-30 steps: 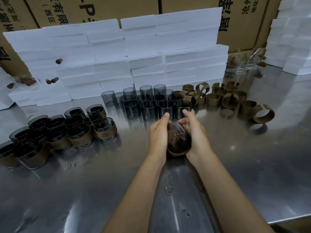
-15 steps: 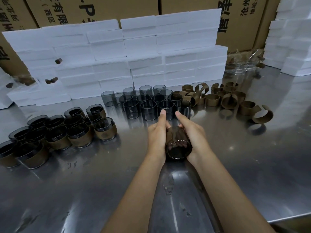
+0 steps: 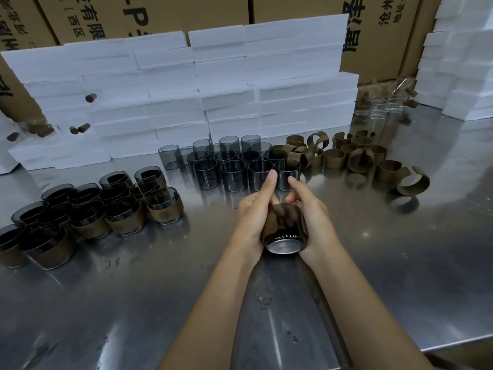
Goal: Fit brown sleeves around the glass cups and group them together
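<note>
On the far left of the steel bench [image 3: 400,263] I see a cluster of sleeved cups [image 3: 88,209], dark glass wrapped in brown bands, standing upright and packed together. Behind them runs a wall of white foam blocks [image 3: 186,97], with cardboard boxes [image 3: 293,9] stacked beyond. Further right, at the middle back of the bench, stand the bare cups [image 3: 229,164] in close rows. In front of them, at centre, my left hand [image 3: 252,217] and right hand [image 3: 312,217] grip one cup [image 3: 284,231] between them, tipped so its base faces me, with a brown sleeve [image 3: 273,225] around its body. The left fingers curl under the cup with the thumb stretched forward along its side; the right fingers curl around the far end, thumb extended. To the right of the bare cups lie the loose sleeves [image 3: 354,158], some closed rings, some sprung open. At the far right back are clear glasses [image 3: 381,108] and more foam.
</note>
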